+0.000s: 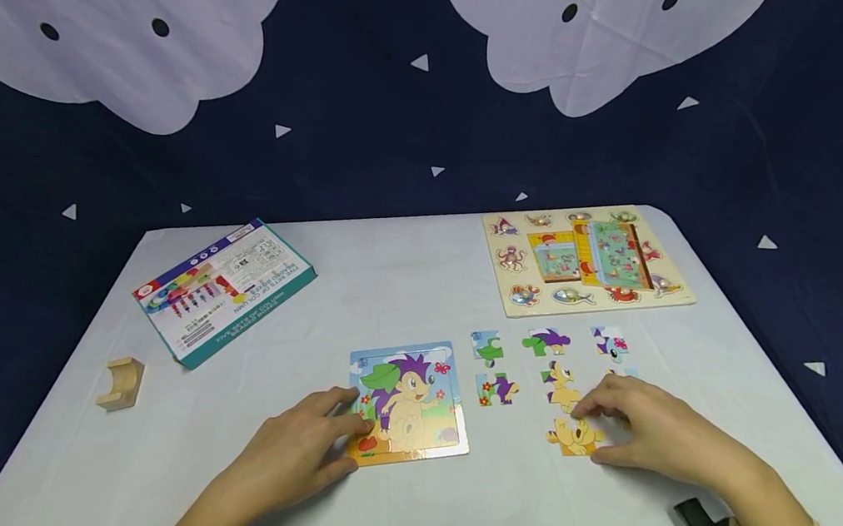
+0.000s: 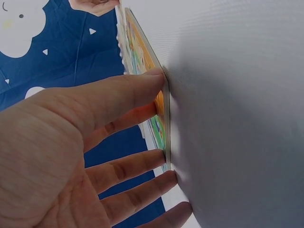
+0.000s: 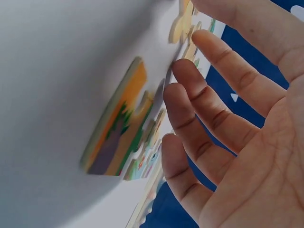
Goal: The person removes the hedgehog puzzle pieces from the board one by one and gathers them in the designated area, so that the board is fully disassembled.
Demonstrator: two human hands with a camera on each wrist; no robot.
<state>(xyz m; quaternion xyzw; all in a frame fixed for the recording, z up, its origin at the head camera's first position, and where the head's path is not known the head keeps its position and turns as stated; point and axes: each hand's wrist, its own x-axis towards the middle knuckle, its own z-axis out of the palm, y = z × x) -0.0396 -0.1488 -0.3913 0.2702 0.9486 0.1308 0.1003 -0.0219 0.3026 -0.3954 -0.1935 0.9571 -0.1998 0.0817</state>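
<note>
A square hedgehog puzzle (image 1: 409,404) lies on the white table. My left hand (image 1: 303,449) rests at its left edge, fingers spread; in the left wrist view the thumb and fingertips touch the orange and green rim (image 2: 162,114). Over the loose pieces on the right, my right hand (image 1: 648,425) has its thumb and fingertips around a yellow puzzle piece (image 1: 573,437), apparently touching it. Above that lies a hedgehog-head piece (image 1: 563,386). An orange piece with a purple rock (image 3: 118,137) shows beside the fingers in the right wrist view; in the head view my right hand hides it.
Several more pieces lie between puzzle and hand, among them a green leaf piece (image 1: 489,349) and a purple one (image 1: 505,389). Behind is a sea-animal peg board (image 1: 519,301). A flat toy box (image 1: 227,292) and a curved wooden block (image 1: 123,383) lie left.
</note>
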